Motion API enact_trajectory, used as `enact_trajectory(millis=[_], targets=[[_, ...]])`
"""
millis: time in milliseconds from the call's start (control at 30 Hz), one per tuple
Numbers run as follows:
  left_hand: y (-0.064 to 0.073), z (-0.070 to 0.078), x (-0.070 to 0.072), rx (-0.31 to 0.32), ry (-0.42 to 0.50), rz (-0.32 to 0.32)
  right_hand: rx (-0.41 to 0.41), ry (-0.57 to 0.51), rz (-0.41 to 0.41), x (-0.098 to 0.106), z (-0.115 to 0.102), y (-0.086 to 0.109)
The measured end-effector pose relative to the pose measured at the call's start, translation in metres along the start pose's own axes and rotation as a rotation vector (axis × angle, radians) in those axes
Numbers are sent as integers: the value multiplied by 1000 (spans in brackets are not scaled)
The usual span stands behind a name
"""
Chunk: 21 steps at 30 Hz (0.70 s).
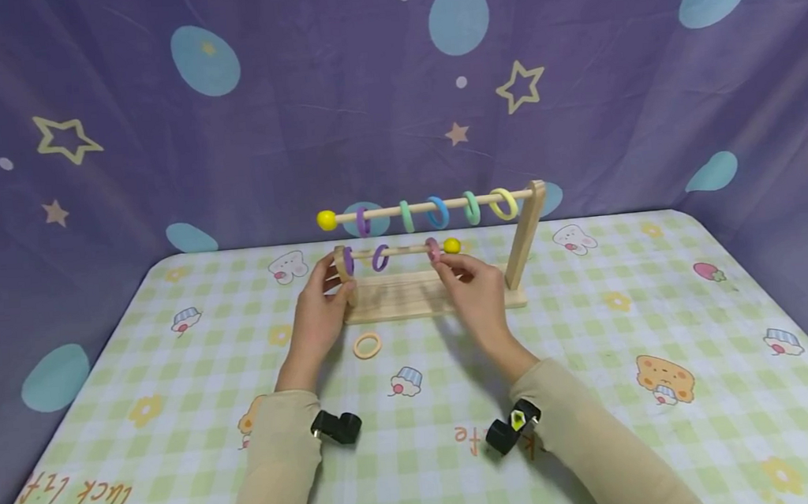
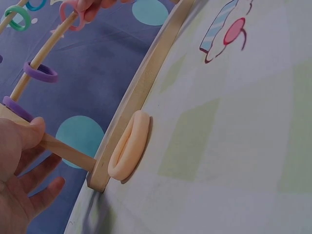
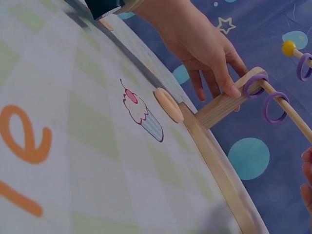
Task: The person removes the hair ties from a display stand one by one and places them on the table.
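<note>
A wooden ring rack stands on the table with two rods. My left hand grips its short left post, thumb on the near side and fingers behind. Two purple rings, one against that post and another purple ring further along, hang on the lower rod. At this rod's free end, beside a yellow ball, my right hand pinches a pink ring between thumb and fingers. The ring encircles the rod in the left wrist view.
A pale orange ring lies flat on the checked tablecloth in front of the rack. Overhead, the upper rod carries several rings in purple, green, blue and yellow, and ends in a yellow ball. The tall right post supports it. Behind hangs a purple curtain.
</note>
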<state>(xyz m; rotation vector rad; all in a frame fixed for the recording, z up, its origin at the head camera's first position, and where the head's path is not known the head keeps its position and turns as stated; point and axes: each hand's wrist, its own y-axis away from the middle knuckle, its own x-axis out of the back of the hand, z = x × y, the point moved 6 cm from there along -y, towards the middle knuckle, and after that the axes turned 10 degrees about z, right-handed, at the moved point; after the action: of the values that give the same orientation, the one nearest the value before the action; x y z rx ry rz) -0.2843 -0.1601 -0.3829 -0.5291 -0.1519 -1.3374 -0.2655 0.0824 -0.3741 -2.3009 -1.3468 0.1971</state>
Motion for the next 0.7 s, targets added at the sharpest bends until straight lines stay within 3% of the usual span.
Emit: enact_trajectory(millis=[700], targets=[[0,0,0,4,-8,0,21,-52,25,14,3,-4]])
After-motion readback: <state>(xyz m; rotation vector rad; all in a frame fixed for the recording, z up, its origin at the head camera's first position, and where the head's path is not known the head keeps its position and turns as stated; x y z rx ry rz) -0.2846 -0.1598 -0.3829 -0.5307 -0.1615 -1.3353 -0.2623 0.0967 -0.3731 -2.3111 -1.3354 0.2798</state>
